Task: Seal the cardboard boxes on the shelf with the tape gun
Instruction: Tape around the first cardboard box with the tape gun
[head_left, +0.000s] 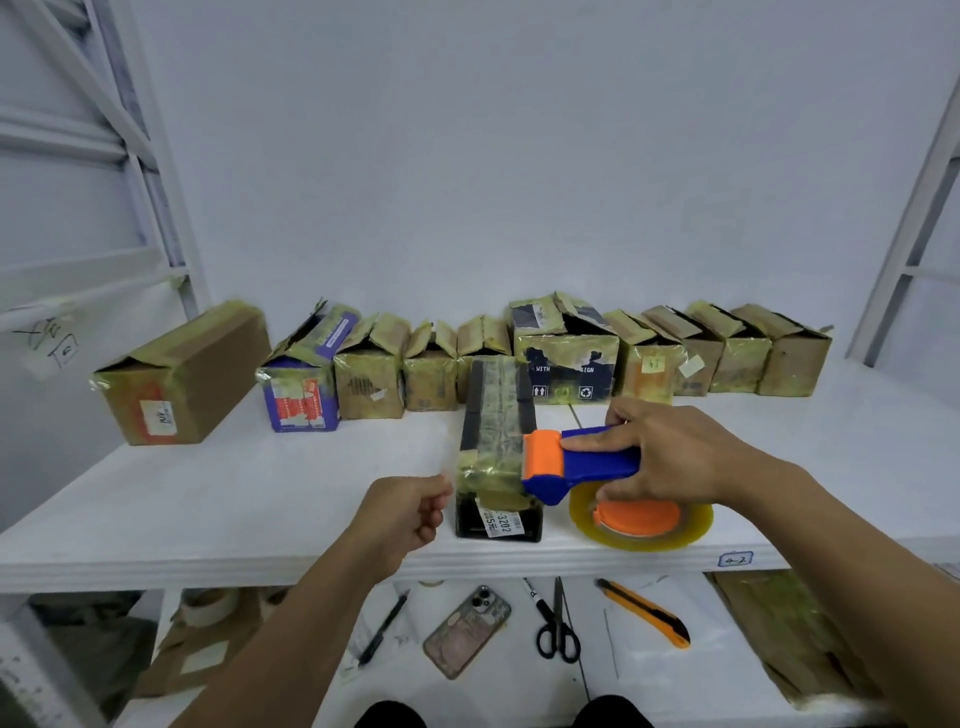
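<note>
**Sealing at the near edge**

On the shelf (208, 493), the right hand (670, 457) gripped the tape gun (587, 462) against the black cardboard box (498, 415). The left hand (410, 512) was curled just left of it; its hold could not be told.

The scene is lit brightly and evenly; the source is not seen. Faint, soft shadows are cast on the white shelf board (260, 499) beside the row of tape-wrapped brown cardboard boxes (369, 384). Small glints are caught on the glossy yellowish tape roll (641, 538). The white metal uprights (161, 171) are bowed by wide-angle distortion at the edges. The blue and orange plastic tape gun (582, 462) is rendered slightly soft.
</note>
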